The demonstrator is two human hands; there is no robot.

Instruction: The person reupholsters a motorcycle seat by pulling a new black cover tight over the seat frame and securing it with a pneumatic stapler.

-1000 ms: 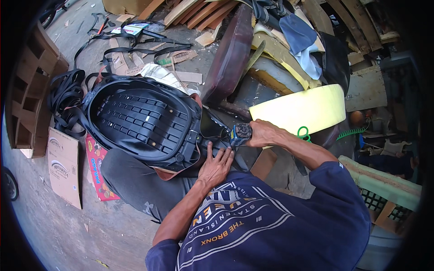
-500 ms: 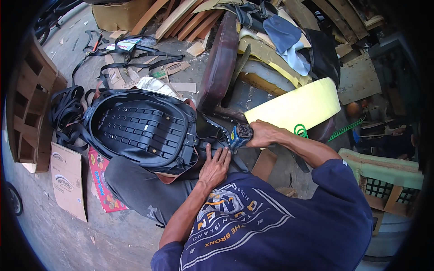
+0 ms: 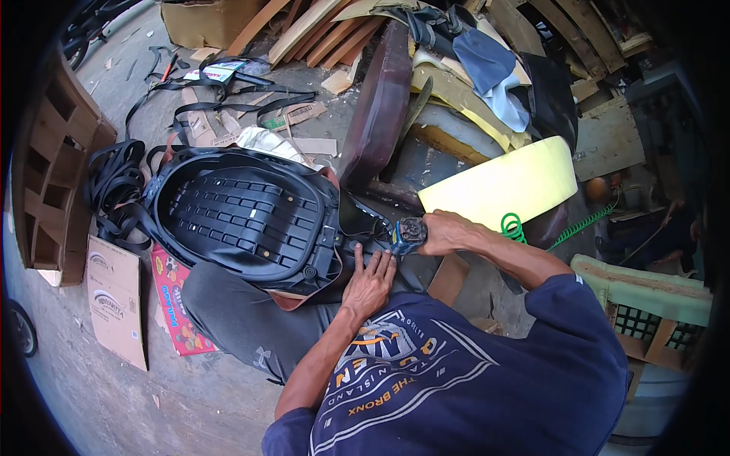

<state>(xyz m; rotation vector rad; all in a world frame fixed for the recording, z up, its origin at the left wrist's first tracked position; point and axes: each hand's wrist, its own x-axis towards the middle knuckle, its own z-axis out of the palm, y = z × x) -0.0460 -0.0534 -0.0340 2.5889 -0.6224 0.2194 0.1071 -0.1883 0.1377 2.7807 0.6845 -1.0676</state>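
Observation:
A black plastic motorcycle seat base (image 3: pixel 228 199) lies underside up across my lap, its narrow end toward the right. Reddish-brown cover material (image 3: pixel 293 301) shows along its near edge. My left hand (image 3: pixel 368 283) lies with fingers stretched out on the black material at that narrow end. In my right hand (image 3: pixel 450 232) is a blue and dark staple gun (image 3: pixel 409 234), its body beside the left fingertips. Its nose and the exact contact point are hidden. From behind the right wrist a coiled green air hose (image 3: pixel 514 226) runs off to the right.
A yellow foam block (image 3: pixel 502 181) lies beyond my right hand, next to a maroon cushion (image 3: pixel 374 106). Black straps (image 3: pixel 118 178) are heaped at left near a wooden frame (image 3: pixel 57 167). Flat cardboard (image 3: pixel 115 304) lies on the floor. Wood strips (image 3: pixel 327 38) are piled behind.
The staple gun has tilted and shifted slightly toward me, close to my left fingertips. My left hand stays on the seat's narrow end. The whole view has shifted a little.

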